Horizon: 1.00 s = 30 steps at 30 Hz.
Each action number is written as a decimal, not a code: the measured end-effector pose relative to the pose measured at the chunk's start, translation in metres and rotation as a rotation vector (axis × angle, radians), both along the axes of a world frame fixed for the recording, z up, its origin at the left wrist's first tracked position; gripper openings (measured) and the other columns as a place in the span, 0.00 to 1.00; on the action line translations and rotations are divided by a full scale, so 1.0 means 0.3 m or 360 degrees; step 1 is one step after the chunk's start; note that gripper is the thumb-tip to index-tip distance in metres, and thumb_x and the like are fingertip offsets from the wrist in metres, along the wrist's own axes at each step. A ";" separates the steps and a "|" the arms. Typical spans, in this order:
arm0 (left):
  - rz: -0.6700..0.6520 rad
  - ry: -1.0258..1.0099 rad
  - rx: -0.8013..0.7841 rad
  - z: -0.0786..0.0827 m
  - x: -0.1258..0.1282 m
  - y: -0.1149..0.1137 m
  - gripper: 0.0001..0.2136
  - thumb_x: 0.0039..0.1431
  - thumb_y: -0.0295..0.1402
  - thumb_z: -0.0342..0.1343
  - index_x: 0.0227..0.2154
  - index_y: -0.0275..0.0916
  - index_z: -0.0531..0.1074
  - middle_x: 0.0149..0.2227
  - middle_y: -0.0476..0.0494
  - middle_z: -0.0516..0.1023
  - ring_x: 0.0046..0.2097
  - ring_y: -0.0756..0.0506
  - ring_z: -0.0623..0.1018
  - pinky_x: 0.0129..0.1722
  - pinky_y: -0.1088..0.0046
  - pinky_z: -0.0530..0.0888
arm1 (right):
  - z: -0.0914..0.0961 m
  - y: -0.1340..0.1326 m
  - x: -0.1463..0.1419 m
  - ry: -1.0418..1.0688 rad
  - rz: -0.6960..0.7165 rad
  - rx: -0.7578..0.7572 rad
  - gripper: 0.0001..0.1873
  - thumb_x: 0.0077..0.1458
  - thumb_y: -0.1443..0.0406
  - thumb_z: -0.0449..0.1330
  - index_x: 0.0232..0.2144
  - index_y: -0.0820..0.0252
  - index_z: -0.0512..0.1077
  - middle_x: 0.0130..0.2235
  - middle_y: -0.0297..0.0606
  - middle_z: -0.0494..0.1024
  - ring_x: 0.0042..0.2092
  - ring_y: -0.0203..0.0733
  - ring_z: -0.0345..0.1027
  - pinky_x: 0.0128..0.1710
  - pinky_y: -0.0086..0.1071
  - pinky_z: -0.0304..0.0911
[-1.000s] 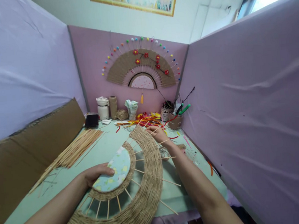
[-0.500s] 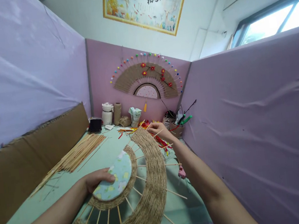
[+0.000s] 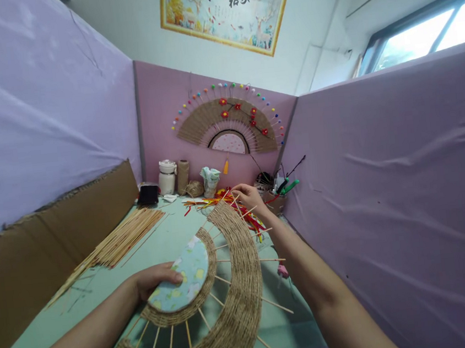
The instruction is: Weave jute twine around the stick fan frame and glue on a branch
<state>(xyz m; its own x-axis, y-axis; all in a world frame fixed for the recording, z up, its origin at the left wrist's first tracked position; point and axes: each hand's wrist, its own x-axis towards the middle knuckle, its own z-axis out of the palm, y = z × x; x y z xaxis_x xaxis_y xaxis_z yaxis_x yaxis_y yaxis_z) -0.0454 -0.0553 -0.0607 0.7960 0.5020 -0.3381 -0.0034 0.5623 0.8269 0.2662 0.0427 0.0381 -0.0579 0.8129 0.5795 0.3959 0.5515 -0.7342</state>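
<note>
One coarse twine fan [image 3: 245, 272]: left fingers [image 3: 171, 274] around floral semicircle [image 3: 193, 272], right fingers [image 3: 241, 189] narrow.

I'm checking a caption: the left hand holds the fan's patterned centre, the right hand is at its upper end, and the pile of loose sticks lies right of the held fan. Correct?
One side is wrong: the head view shows the loose sticks lying left of the held fan, not right. The rest stands.

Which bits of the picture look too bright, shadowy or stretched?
Head view: the window glares nearly white; head view: the tablecloth looks darker through gaps in the held fan; head view: the right forearm seems stretched toward the bottom edge.
</note>
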 end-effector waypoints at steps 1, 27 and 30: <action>0.0000 -0.0009 -0.0008 0.001 0.000 -0.001 0.18 0.38 0.30 0.65 0.37 0.35 0.76 0.29 0.42 0.82 0.31 0.44 0.79 0.34 0.70 0.74 | -0.001 0.003 -0.005 0.0033 -0.0029 0.0008 0.12 0.46 0.57 0.57 0.26 0.60 0.73 0.28 0.36 0.75 0.32 0.38 0.65 0.33 0.30 0.60; 0.0079 0.0081 0.0029 0.005 0.012 -0.002 0.26 0.32 0.33 0.69 0.39 0.32 0.75 0.33 0.38 0.82 0.31 0.43 0.79 0.30 0.72 0.73 | -0.126 0.005 -0.095 0.0335 0.0436 -0.0630 0.15 0.33 0.58 0.68 0.20 0.62 0.70 0.22 0.31 0.69 0.26 0.34 0.60 0.27 0.29 0.56; 0.0183 0.0082 0.0048 0.013 0.017 -0.003 0.24 0.33 0.34 0.69 0.37 0.31 0.75 0.32 0.38 0.82 0.30 0.45 0.79 0.29 0.74 0.73 | -0.138 -0.018 -0.078 0.0429 0.0407 -0.0683 0.15 0.35 0.57 0.67 0.22 0.61 0.70 0.23 0.31 0.70 0.26 0.34 0.60 0.27 0.28 0.55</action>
<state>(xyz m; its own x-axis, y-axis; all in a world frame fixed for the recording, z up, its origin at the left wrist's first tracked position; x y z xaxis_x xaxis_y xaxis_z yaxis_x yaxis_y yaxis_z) -0.0403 -0.0564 -0.0567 0.7144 0.5998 -0.3603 -0.0235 0.5353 0.8444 0.2428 0.0373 -0.0032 -0.1799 0.9584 0.2216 0.0566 0.2350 -0.9703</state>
